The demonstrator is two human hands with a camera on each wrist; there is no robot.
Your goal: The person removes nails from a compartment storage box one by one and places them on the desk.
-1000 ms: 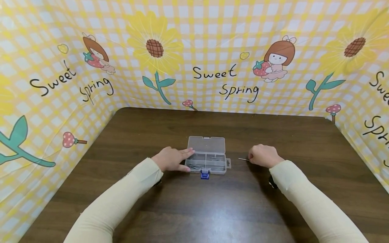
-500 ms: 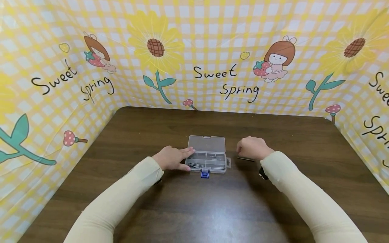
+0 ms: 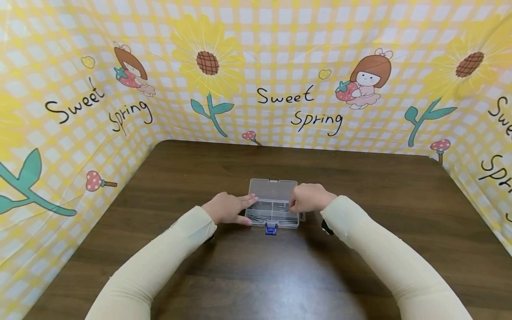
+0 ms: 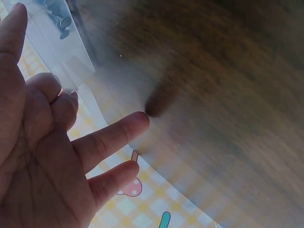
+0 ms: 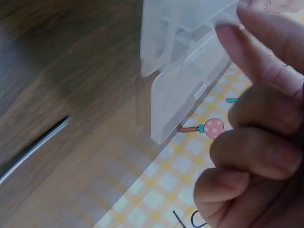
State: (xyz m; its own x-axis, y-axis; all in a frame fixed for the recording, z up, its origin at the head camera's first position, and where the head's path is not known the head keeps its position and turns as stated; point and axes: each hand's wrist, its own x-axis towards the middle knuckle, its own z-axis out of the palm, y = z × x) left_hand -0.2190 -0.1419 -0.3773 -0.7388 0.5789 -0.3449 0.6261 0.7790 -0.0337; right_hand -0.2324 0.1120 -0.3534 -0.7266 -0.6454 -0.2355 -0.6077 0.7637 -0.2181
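Observation:
A clear plastic compartment box [image 3: 286, 226] stands with its lid [image 3: 272, 190] folded back. Long thin nails [image 3: 258, 218] lie in the front compartments, and small ones [image 3: 283, 207] in the right rear one. My left hand [image 3: 227, 209] rests at the box's left side with fingers spread, thumb by the front corner. At the right rear compartment my right hand [image 3: 314, 197] points thumb and index tips inward, other fingers curled. I cannot tell whether those tips pinch anything. A long metal rod like a nail [image 5: 33, 148] lies on the table, hidden in the head view.
The blue latch [image 3: 271, 229] hangs at the front of the box. Brown wood tabletop [image 3: 248, 275] surrounds it. A yellow checked cloth [image 3: 276, 49] with flowers stands round the back and sides of the table.
My right hand has moved left, away from the metal rod on the table, to the right rear part of the box. The left hand has stayed at the box's left side.

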